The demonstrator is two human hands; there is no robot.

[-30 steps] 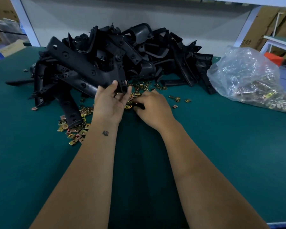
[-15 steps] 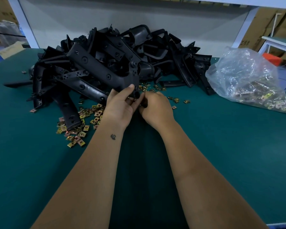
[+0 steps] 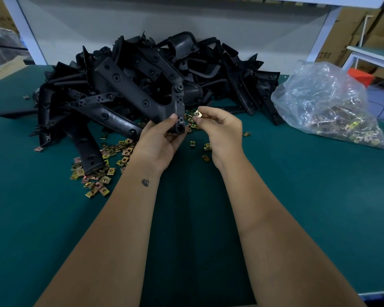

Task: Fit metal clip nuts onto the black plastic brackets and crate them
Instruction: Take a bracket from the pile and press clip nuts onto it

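Bracket (image 3: 142, 100) lifted, clip nut (image 3: 198, 113) raised

- Bracket (image 3: 142, 94): black plastic with a dull, faintly sheened finish.
- Clip nut (image 3: 198, 114): brass-yellow metal, shiny.
- Loose clip nuts (image 3: 98, 176): yellow and coppery plated metal.
- Bag (image 3: 324, 100): clear, crinkled glossy plastic film.
- Surface (image 3: 297, 196): matt green mat, smooth.

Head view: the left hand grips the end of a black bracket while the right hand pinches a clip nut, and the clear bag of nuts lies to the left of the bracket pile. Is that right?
Not quite. The head view shows the clear bag of nuts lying to the right of the bracket pile, not the left. The rest holds: the left hand grips the end of a black bracket, and the right hand pinches a clip nut.
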